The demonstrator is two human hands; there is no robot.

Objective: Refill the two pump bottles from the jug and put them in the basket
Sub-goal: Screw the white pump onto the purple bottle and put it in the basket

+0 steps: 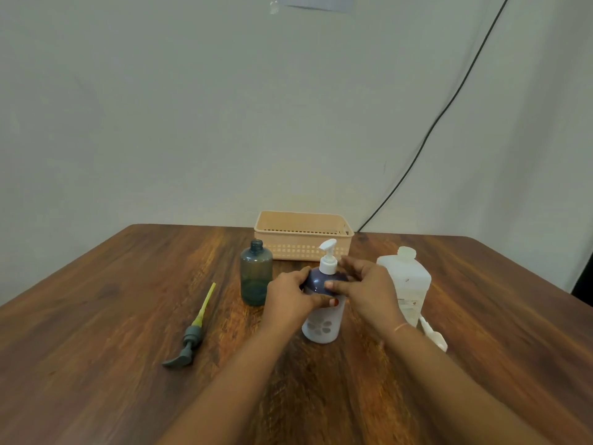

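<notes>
A white pump bottle (322, 327) with a dark blue shoulder and a white pump head stands upright at the table's middle. My left hand (290, 297) grips its left side. My right hand (365, 289) holds its right shoulder, fingers just below the pump collar. Left of it stands a teal bottle (255, 277) with an open neck. Its grey pump (189, 340), with a yellow-green tube, lies flat on the table further left. The translucent white jug (407, 282) stands to the right, partly hidden by my right hand. A beige basket (303, 236) sits behind, empty as far as I can see.
A white object (433, 335), perhaps a cap, lies beside the jug, half hidden by my right forearm. The wooden table (96, 316) ends at a plain wall. A black cable (449, 104) runs down the wall behind the basket.
</notes>
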